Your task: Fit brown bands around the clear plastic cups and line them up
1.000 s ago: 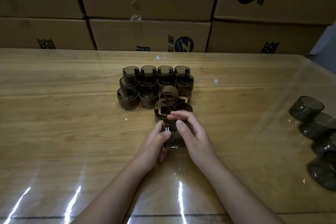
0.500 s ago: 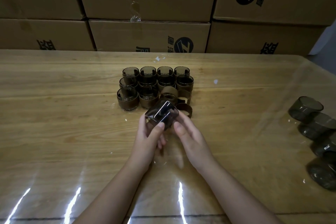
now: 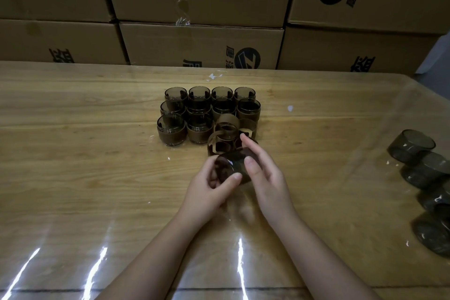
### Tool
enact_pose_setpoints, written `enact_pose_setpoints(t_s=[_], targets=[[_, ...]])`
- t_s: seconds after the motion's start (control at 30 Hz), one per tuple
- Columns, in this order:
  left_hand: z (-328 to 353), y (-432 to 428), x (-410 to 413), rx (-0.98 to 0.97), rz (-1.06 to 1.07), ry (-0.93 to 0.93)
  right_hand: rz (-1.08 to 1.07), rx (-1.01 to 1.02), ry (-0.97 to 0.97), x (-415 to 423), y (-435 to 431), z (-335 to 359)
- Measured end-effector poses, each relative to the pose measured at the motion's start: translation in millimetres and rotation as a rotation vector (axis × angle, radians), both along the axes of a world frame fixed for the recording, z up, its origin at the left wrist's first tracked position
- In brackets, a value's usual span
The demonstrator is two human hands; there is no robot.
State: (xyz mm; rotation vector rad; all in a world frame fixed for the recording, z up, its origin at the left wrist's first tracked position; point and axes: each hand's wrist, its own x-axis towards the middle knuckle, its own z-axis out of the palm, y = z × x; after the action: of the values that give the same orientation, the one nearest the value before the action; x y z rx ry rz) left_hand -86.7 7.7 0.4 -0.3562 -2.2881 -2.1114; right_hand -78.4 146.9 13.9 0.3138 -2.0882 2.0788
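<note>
My left hand [image 3: 211, 186] grips a smoky clear plastic cup [image 3: 231, 165] tilted on its side, just above the table. My right hand [image 3: 263, 173] holds the same cup from the right, thumb on its wall and fingers stretched past it toward the loose brown bands [image 3: 225, 135]. Those bands lie in a small pile right behind the cup. Several banded cups [image 3: 171, 133] stand in rows behind the pile.
Several bare cups [image 3: 411, 146] lie in a line along the right edge of the wooden table [image 3: 85, 153], which has a glossy clear cover. Stacked cardboard boxes [image 3: 199, 44] wall off the far side.
The cup was lifted and tipped up half a second ago; now it is lower and nearer me, and my right fingers have reached forward toward the band pile.
</note>
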Motion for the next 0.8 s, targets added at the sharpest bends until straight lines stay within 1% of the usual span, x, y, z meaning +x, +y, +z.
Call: enact_pose_setpoints(t_s=[0.17, 0.23, 0.47, 0.63, 0.8], targets=[[-0.4, -3.2, -1.1, 0.062, -0.101, -0.018, 0.060, 0.014, -0.101, -4.2, 0.3, -2.5], [-2.2, -5.0, -1.8, 0.095, -0.107, -0.011, 0.090, 0.006, -0.133, -4.4, -1.3, -2.9], [-0.6, -5.8, -4.4, 0.203, -0.027, 0.004, 0.104, -0.020, -0.136, -4.6, -2.8, -6.0], [1.0, -6.5, -5.0, 0.269, 0.094, 0.016, 0.116, 0.000, -0.093, -3.4, -3.4, -6.2], [1.4, -3.9, -4.2, 0.287, 0.129, 0.022, 0.083, -0.011, -0.047, -1.2, -4.9, -7.9]])
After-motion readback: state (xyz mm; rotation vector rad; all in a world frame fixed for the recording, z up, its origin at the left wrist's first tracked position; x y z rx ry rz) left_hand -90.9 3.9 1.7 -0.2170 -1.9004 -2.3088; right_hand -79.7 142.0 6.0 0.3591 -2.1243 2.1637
